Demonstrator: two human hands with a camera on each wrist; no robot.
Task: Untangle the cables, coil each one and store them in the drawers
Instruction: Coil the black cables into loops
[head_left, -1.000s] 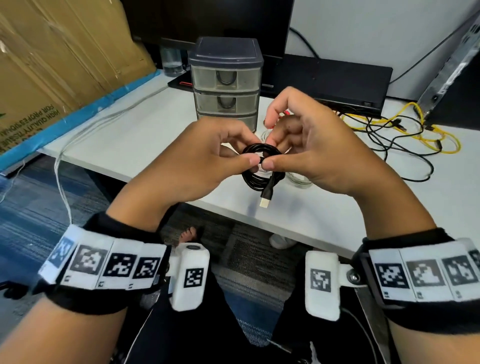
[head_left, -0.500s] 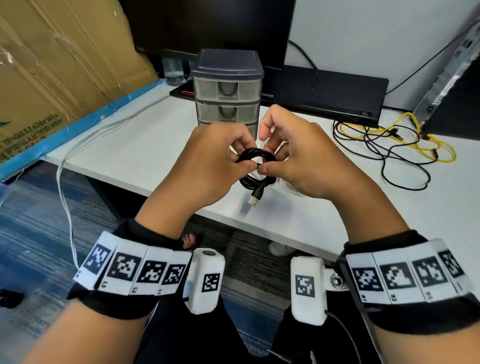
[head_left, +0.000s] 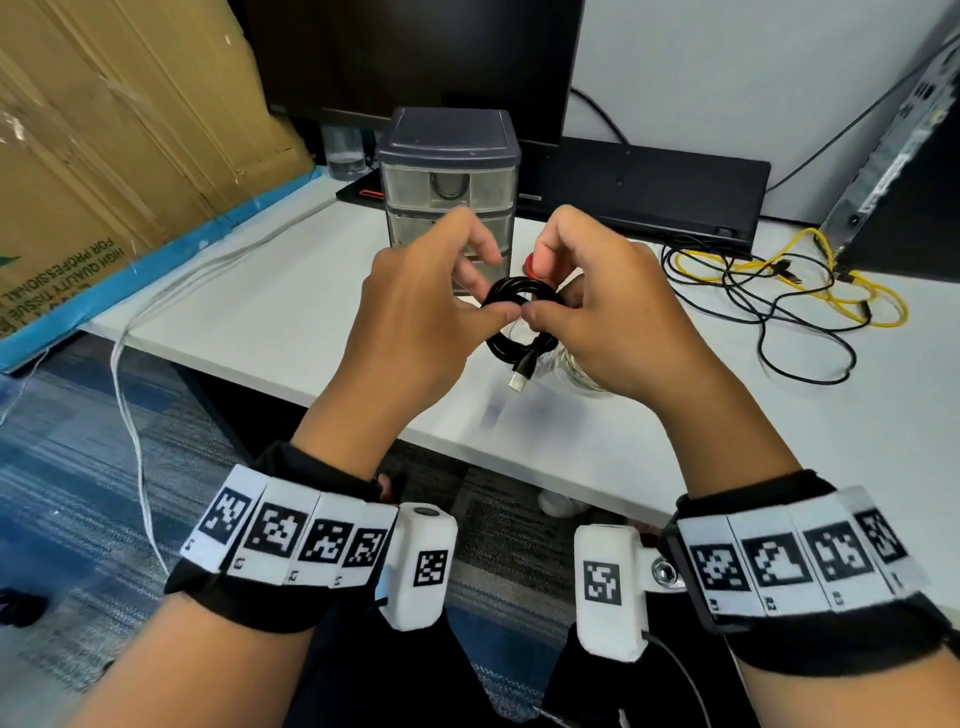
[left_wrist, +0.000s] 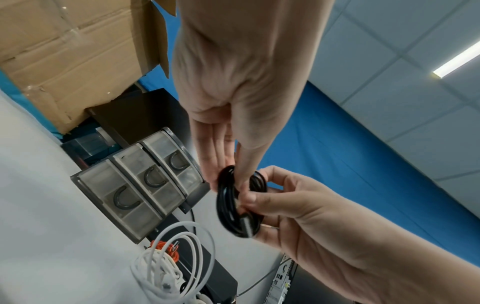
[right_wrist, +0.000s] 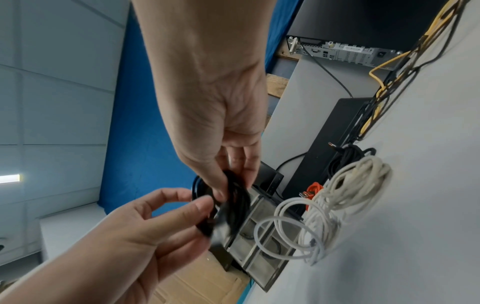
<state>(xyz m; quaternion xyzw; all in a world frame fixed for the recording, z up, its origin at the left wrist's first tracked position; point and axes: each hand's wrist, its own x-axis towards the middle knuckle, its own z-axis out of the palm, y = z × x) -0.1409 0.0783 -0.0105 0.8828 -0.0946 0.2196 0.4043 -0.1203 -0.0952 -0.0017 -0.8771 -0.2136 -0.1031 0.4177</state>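
A black cable (head_left: 519, 322) is wound into a small coil, and its plug (head_left: 519, 378) hangs below. Both hands hold the coil above the white table (head_left: 291, 312), in front of the three-drawer unit (head_left: 449, 171). My left hand (head_left: 493, 306) pinches the coil's left side between thumb and fingers. My right hand (head_left: 545, 307) pinches its right side. The left wrist view shows the coil (left_wrist: 239, 207) between both thumbs, with all three drawers (left_wrist: 145, 181) closed. In the right wrist view the coil (right_wrist: 233, 205) is blurred.
A white cable bundle (right_wrist: 337, 201), an orange cable (right_wrist: 314, 189) and a black bundle (right_wrist: 345, 158) lie on the table by the drawers. Tangled yellow and black cables (head_left: 779, 280) spread at the right. A monitor (head_left: 415, 52), a black box (head_left: 649, 187) and cardboard (head_left: 104, 156) stand behind.
Both hands have carried the black coil a little forward, from over the table's front edge toward the drawers. The grip on it is unchanged.
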